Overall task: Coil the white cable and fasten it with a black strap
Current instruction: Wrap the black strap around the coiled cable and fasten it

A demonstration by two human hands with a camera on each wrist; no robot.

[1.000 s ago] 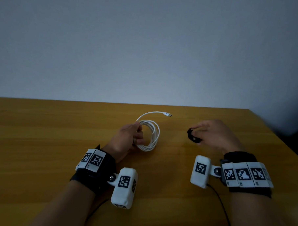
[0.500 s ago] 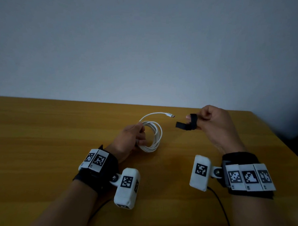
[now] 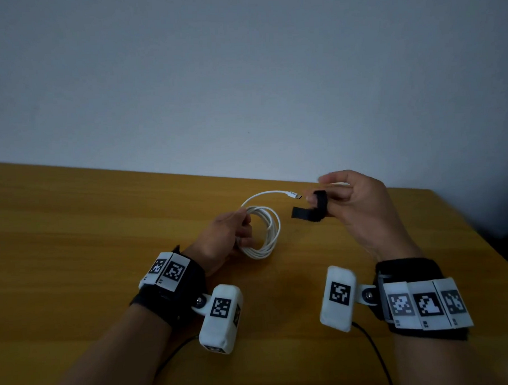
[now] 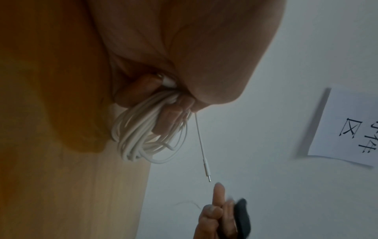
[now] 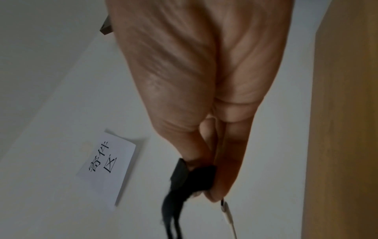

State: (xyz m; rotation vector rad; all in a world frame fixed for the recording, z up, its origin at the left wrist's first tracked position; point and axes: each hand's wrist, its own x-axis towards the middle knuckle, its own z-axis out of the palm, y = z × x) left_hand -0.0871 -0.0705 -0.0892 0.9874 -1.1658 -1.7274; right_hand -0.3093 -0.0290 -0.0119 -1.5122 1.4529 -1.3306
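Cable coil (image 3: 263, 232) left of strap (image 3: 312, 211), above table (image 3: 74, 229).

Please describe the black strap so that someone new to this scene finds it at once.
On the wooden table, find the raised right hand at the far edge. The black strap hangs from its fingers, the only dark, flat band beside the white cable.

The left hand (image 3: 225, 240) covers the near-left part of the cable (image 3: 266, 235) coil, so the grip inside the palm stays unseen from the head camera. The strap (image 5: 180, 190) is smeared by blur in the right wrist view, its lower end cut off by the bottom edge. The paper (image 4: 345, 127) on the wall runs off the right edge in the left wrist view.
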